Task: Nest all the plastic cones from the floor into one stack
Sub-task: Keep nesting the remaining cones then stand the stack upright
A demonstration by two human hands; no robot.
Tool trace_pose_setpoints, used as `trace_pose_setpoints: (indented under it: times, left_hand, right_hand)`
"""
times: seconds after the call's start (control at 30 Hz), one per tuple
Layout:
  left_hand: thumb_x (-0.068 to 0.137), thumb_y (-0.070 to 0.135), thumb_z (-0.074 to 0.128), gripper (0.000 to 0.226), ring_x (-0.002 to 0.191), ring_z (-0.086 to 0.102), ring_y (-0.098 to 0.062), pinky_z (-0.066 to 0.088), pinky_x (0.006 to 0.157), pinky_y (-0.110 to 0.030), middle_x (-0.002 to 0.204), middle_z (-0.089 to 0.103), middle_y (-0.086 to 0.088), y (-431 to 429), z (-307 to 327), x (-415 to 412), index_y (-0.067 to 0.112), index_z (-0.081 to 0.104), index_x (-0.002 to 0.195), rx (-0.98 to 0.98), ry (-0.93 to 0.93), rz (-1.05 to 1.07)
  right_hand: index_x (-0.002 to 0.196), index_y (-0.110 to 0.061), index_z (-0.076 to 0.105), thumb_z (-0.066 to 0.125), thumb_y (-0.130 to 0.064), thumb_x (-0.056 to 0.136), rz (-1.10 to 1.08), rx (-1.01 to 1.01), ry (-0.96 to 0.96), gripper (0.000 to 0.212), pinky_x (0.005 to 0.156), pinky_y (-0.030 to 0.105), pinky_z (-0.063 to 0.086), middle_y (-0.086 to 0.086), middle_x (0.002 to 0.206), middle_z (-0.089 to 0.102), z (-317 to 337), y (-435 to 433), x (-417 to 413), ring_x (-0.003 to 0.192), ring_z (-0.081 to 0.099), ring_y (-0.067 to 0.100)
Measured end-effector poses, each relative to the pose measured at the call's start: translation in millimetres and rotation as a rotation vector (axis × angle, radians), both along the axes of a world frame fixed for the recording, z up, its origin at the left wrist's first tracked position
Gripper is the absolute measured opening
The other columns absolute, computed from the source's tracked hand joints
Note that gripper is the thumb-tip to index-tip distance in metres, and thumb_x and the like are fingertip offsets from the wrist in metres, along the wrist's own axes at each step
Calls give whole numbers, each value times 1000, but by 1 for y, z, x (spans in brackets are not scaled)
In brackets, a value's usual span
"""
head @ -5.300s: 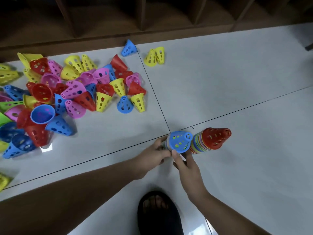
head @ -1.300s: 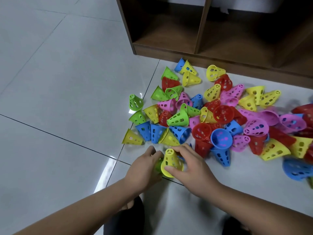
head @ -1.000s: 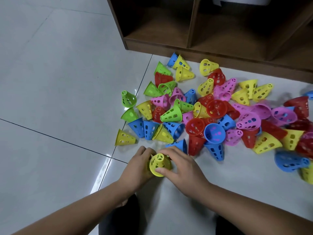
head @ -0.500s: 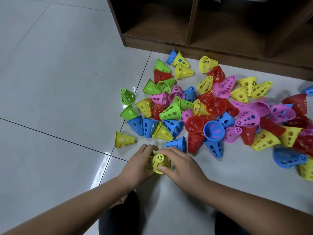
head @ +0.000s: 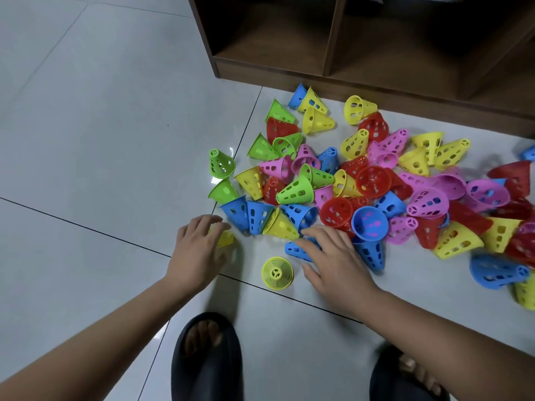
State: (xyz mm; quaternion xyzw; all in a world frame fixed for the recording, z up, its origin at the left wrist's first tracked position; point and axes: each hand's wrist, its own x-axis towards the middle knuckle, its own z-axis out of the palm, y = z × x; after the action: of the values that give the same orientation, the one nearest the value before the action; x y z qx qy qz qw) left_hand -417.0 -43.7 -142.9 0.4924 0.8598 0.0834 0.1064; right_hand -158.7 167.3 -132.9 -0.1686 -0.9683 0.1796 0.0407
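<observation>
A short stack of yellow cones (head: pixel 277 272) stands upright on the floor tile between my hands, with neither hand touching it. My left hand (head: pixel 199 250) lies over a single yellow cone (head: pixel 225 238) at the left edge of the pile, fingers stretched across it. Spread fingers of my right hand (head: pixel 333 256) rest on a blue cone (head: pixel 296 250) lying on its side. Behind both hands spreads a big pile of loose cones (head: pixel 362 180) in red, pink, blue, green and yellow.
A dark wooden shelf unit (head: pixel 333 70) with open compartments stands just behind the pile. My two feet in dark sandals (head: pixel 207 357) are planted on the tiles below my hands. Bare grey floor tiles (head: pixel 101 125) lie to the left.
Both hands have let go of the yellow stack, which now stands alone. My left hand moved left onto a lone yellow cone and my right hand moved right onto a blue one.
</observation>
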Motion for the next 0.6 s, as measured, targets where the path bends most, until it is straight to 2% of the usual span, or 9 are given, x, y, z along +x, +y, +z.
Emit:
trace_pose_setpoints:
  times: [0.07,0.2,0.27,0.3,0.37,0.43,0.5,0.6]
  left_hand:
    - [75,33,91,64,123,55,-31,46,97,-47,134,61,0,-3,-9,-3,24,64,132,-49,9,7]
    - [63,6,83,67,103,60,-30,47,88,-40,118,62,2,-10,-21,-6,25,65,125,-109,22,16]
    - [61,3,81,66,96,60,-30,46,83,-38,110,62,3,-12,-22,-6,25,65,122,-111,25,27]
    - [66,8,84,60,92,60,-29,46,80,-38,107,62,3,-12,-22,-5,25,65,120,-105,25,31]
    - [79,31,87,44,87,61,-28,48,76,-38,103,64,4,-8,-17,-1,26,65,117,-53,-1,48]
    - [87,46,77,37,85,64,-28,51,75,-38,101,66,4,0,-4,6,26,65,117,35,-73,58]
    - [92,49,70,36,85,65,-23,51,76,-36,101,68,8,11,14,16,28,63,120,108,-170,60]
    - [97,54,71,37,92,62,-13,47,80,-32,105,70,11,23,39,34,32,62,126,212,-306,95]
  right_hand:
    - [139,-19,60,71,-29,90,4,64,-131,52,111,45,43,6,140,55,-4,2,1,133,50,30]
    - [142,-17,56,77,-26,79,18,107,-249,67,104,41,48,6,135,56,-13,-1,7,124,53,30]
    - [141,-16,57,80,-27,76,11,122,-278,70,99,41,51,6,128,58,-17,-4,9,117,56,30]
    - [141,-15,58,80,-28,75,4,126,-285,70,96,41,52,6,124,57,-17,-5,9,113,56,30]
    - [138,-16,58,76,-33,76,-17,92,-276,66,92,39,54,3,119,54,-13,-6,8,108,56,28]
    - [134,-19,58,66,-40,80,-72,0,-233,58,89,37,54,-1,117,51,-4,-5,5,108,54,24]
    - [128,-22,58,61,-45,82,-154,-117,-162,52,84,35,53,-5,116,50,7,-4,1,106,54,20]
    - [122,-28,54,70,-41,84,-276,-321,-49,43,79,38,54,-11,113,50,24,-4,-2,101,56,15]
